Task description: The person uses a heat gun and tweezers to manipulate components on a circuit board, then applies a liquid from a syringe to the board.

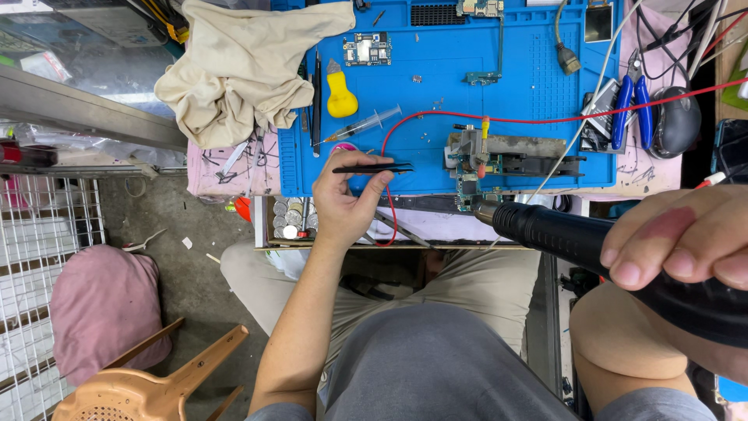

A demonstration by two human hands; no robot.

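Note:
My left hand (347, 199) pinches black tweezers (374, 168) that point right over the front edge of the blue work mat (436, 93). My right hand (686, 238), close to the camera at the right, grips the black handle of a hot-air tool (561, 234). Its metal nozzle (485, 210) points left, just below a small circuit board (467, 187) clamped in a metal holder (506, 152) on the mat. A red wire (545, 118) runs across the mat to the holder.
On the mat lie another circuit board (367, 49), a yellow tool (340, 97), a syringe (366, 123) and small parts. A beige cloth (234, 66) is at the left, blue pliers (629, 97) at the right. A tan plastic stool (148, 382) stands on the floor.

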